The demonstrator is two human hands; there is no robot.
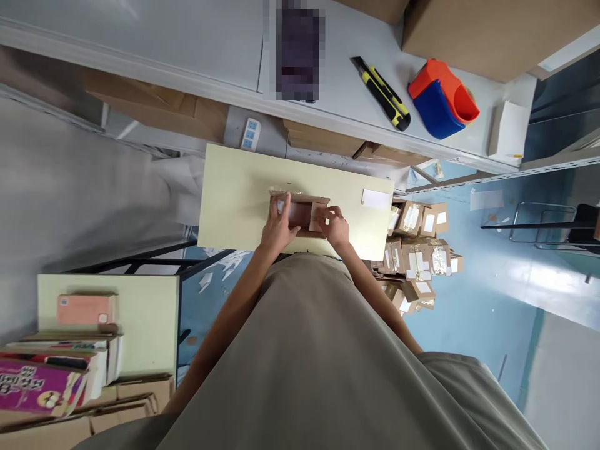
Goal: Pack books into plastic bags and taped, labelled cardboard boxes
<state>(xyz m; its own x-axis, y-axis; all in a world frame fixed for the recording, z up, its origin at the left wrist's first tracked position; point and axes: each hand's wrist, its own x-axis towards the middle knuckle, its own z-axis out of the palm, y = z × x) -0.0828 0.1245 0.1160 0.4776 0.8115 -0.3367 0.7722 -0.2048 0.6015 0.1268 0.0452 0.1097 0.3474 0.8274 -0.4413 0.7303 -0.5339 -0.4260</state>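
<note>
An open cardboard box (299, 215) sits on the pale yellow table in front of me. My left hand (277, 230) grips its left end, the fingers reaching over the far side and the thumb near the front edge. At the opposite end, the fingers of my right hand (336, 226) are curled against the right flap (319, 217). Between my hands the inside shows a pinkish brown surface; whether that is the bottom or something lying within, I cannot tell. A white label slip (375, 199) lies on the table to the right.
A yellow-black utility knife (382, 94) and an orange-blue tape dispenser (443, 100) rest on the grey shelf (337, 106) beyond the table. Taped parcels (417, 256) are piled on the floor at right. Books (42, 381) and folded cardboard occupy a side table (145, 325) at lower left.
</note>
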